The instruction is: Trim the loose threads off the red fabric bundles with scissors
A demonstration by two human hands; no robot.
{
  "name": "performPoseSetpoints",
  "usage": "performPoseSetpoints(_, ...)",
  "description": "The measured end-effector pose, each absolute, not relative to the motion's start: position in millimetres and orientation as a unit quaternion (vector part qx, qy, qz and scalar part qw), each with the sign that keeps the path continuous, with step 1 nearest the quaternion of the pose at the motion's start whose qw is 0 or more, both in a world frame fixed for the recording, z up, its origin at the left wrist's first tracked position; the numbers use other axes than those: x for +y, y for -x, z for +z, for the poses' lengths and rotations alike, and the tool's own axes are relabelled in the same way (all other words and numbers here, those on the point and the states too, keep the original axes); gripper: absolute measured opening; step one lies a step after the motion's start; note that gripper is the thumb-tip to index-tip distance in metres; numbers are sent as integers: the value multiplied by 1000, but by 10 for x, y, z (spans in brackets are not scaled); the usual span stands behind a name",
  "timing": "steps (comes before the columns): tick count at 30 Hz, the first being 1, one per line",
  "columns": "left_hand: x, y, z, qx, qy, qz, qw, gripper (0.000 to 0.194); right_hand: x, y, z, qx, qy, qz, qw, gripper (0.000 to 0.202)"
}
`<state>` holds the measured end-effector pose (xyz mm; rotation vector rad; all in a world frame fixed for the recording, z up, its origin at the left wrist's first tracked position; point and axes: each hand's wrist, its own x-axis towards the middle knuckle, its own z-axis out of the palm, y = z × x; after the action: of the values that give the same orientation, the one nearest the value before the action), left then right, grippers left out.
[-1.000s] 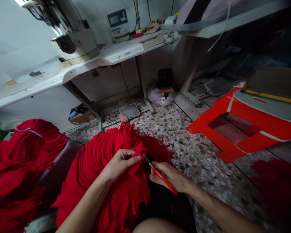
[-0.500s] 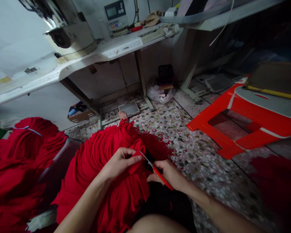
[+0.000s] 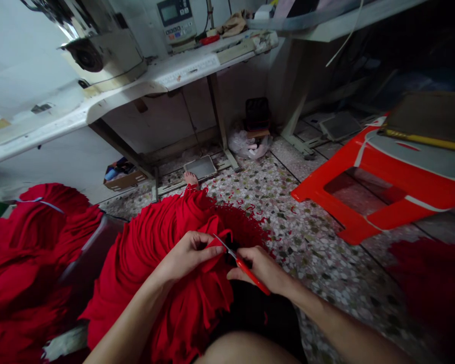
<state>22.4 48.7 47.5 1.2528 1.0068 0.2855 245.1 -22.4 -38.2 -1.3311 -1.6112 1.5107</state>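
A large heap of red fabric pieces [image 3: 147, 237] lies over my lap. My left hand [image 3: 193, 253] pinches the edge of one red fabric piece [image 3: 216, 243] between thumb and fingers. In my right hand [image 3: 260, 270] is a pair of scissors [image 3: 252, 275] with red handles, its slim blades pointing up and left. The blades lie at the pinched fabric edge, close to my left thumb. Whether they are fully closed is hard to make out. Part of the scissors' handle is hidden by my right fingers.
Red trimmings [image 3: 246, 222] are scattered on the speckled floor [image 3: 307, 237]. A second bundle of red fabric [image 3: 53, 212] sits at left. An orange stool [image 3: 394, 177] stands at right. Ahead is a sewing machine [image 3: 102, 55] on a white table [image 3: 136, 96], with a foot pedal [image 3: 200, 167] below.
The scissors and my right hand have shifted slightly left, bringing the blades further over the pinched fabric edge. The whole view has moved a little. Both hands keep their hold.
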Motion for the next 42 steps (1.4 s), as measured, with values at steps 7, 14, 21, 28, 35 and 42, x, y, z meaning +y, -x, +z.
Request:
performPoseSetpoints(7, 423, -160, 525, 434, -579, 147, 675, 38, -370, -2459, -601, -549, 513, 594, 290, 55)
performPoseSetpoints(14, 401, -179, 491, 434, -581, 150, 672, 36, -420, -2465, -396, -591, 438, 609, 298, 50)
performPoseSetpoints(21, 389, -198, 478, 432, -588, 147, 668, 35, -386, -2427, -359, -549, 453, 644, 281, 51)
performPoseSetpoints(28, 348, -94, 649, 344, -627, 77, 695, 32, -412, -2453, -647, -454, 520, 655, 307, 57)
performPoseSetpoints(35, 552, 185, 649, 482, -599, 175, 615, 39, -319, -2546, -973, -472, 557, 622, 283, 57)
performPoseSetpoints(42, 1029, 544, 291, 634, -614, 232, 410, 37, -212, -2471, -926, -485, 543, 626, 279, 56)
